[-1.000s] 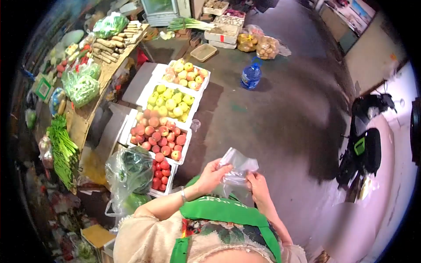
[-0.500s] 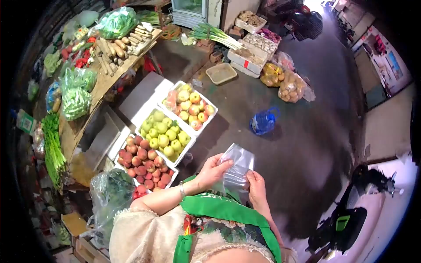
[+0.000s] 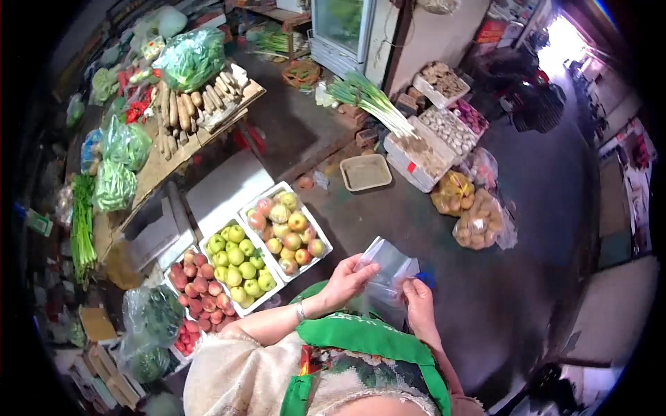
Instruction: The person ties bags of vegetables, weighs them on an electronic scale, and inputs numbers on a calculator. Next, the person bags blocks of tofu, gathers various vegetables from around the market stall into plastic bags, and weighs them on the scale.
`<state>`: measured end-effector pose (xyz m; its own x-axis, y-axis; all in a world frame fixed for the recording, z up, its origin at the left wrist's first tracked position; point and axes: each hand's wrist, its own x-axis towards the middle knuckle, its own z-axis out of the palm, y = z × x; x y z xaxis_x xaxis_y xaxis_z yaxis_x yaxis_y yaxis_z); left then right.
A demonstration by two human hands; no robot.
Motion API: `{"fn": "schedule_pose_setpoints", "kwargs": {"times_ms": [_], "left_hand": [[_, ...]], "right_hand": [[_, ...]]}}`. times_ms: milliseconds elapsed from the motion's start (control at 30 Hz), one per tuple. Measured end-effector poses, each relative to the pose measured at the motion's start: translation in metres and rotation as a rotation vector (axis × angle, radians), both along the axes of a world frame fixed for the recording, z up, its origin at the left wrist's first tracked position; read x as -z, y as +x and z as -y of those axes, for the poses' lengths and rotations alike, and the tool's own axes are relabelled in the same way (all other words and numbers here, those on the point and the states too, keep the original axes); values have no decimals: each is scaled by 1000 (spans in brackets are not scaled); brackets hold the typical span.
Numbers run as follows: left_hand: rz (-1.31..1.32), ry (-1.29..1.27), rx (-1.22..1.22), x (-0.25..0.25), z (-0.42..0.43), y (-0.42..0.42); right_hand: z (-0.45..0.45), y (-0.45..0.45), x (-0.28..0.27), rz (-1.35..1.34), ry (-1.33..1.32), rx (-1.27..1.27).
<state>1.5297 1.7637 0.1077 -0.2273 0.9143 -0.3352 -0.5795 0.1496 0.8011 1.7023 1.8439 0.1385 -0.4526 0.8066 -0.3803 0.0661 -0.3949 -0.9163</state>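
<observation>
A clear plastic bag is stretched between my two hands in front of the green apron. My left hand pinches its left side between thumb and fingers. At the bag's lower right, my right hand grips the edge with bent fingers. Left of my hands stand white foam boxes of fruit: mixed red-yellow apples, green apples and peaches. Behind the bag and my right hand, a blue bottle is mostly hidden.
A wooden table at the left bears root vegetables and bagged greens. An off-white tray lies on the floor ahead. Spring onions rest by foam boxes; bagged potatoes sit right of them. A glass-door fridge stands behind.
My view has shifted, so the fruit boxes sit further left and the blue bottle is now largely covered by the bag and my right hand. Both hands keep hold of the bag.
</observation>
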Motion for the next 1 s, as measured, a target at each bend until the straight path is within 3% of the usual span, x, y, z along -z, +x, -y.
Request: {"fn": "schedule_pose_setpoints", "kwargs": {"times_ms": [100, 367, 433, 567, 633, 733, 833, 867, 933, 1000], "left_hand": [[50, -41, -155, -14, -41, -24], [2, -45, -467, -3, -150, -129], [-2, 2, -561, -5, -188, -162], [-48, -18, -586, 12, -254, -254], [-73, -82, -524, 2, -276, -300], [-627, -138, -656, 6, -302, -360], [-1225, -273, -568, -31, -315, -402], [-1046, -213, -532, -30, -324, -412], [-378, -71, -403, -25, -340, -432], [-174, -46, -378, -23, -358, -453]], "right_hand": [[-72, -21, 8, -40, -40, -247], [-223, -164, 37, -131, -193, -391], [-261, -202, 44, -109, -114, -506], [-337, -279, 32, -8, -120, -574], [-370, -320, 25, -86, -145, -538], [-408, -379, 21, -145, -39, -446], [-430, -437, 16, -138, 4, -463], [-435, -457, 12, -125, 9, -474], [-439, -497, 19, -73, 168, -627], [-444, -535, 37, -19, 398, -792]]}}
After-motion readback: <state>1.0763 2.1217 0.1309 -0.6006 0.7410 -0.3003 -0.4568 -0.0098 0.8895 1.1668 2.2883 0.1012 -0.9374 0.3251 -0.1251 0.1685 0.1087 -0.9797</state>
